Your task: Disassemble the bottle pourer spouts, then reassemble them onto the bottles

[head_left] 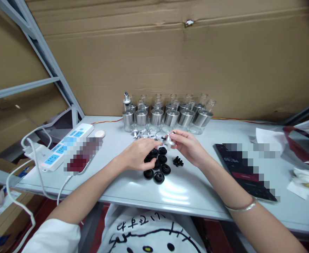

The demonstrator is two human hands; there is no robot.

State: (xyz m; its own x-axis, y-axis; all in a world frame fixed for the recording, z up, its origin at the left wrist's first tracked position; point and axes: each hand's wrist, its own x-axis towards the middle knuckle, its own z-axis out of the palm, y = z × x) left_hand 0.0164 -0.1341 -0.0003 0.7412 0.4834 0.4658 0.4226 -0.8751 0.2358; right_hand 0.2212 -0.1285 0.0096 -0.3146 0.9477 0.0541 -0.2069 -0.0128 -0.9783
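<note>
My right hand (pixel 184 144) is closed on a silver metal spout (pixel 168 141) in front of the bottles. My left hand (pixel 141 153) hovers over black round stoppers (pixel 159 177), its fingers apart and its fingertips near the spout. Beyond my left hand lie more silver spouts (pixel 151 133), partly hidden by it. Small black caps (pixel 178 161) are piled right of the stoppers. Two rows of glass bottles with metal sleeves (pixel 156 117) stand at the back; the front-left one has a spout (pixel 126 98) on top.
A power strip (pixel 67 146) with white cables, a phone (pixel 84 156) and a round white object (pixel 99 134) are on the left of the table (pixel 133 193). At right lie a large phone (pixel 245 172) showing a timer, crumpled tissue (pixel 306 177) and plastic bags. Cardboard (pixel 154 52) stands behind.
</note>
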